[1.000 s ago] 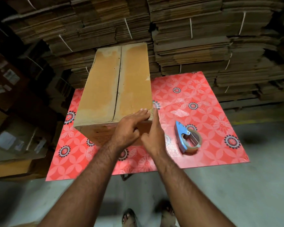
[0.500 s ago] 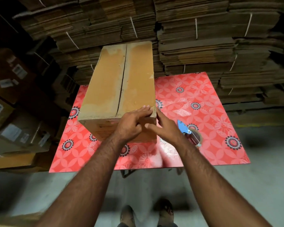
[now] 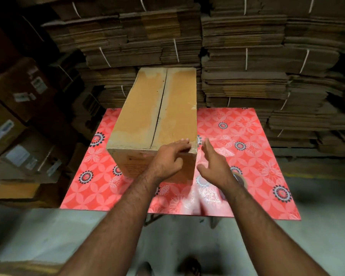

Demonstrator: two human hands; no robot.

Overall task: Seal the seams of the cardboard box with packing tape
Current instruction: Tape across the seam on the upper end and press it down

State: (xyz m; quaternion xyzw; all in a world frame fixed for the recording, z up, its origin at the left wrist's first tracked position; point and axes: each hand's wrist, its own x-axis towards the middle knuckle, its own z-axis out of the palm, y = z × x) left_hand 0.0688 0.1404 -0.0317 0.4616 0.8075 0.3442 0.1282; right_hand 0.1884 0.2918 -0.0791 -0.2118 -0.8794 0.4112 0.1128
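Observation:
A closed brown cardboard box [image 3: 147, 116] stands on the red flower-patterned table [image 3: 253, 148], its two top flaps meeting at a dark centre seam [image 3: 160, 110]. My left hand [image 3: 167, 160] lies flat over the box's near right top edge, fingers pressing a shiny strip of clear tape at the corner. My right hand [image 3: 215, 166] hovers open just right of that corner, fingers spread, holding nothing. The tape dispenser [image 3: 240, 177] lies on the table behind my right wrist, mostly hidden; only part of the brown roll shows.
Tall stacks of flattened, strapped cardboard [image 3: 247, 66] fill the wall behind the table. Labelled cartons [image 3: 14, 124] are piled at the left. Grey concrete floor [image 3: 317, 236] lies in front, with my sandalled feet at the bottom edge.
My right hand has pulled away from the box corner to the right and opened. My left hand stays on the near edge. The view has shifted, so the box sits more centred.

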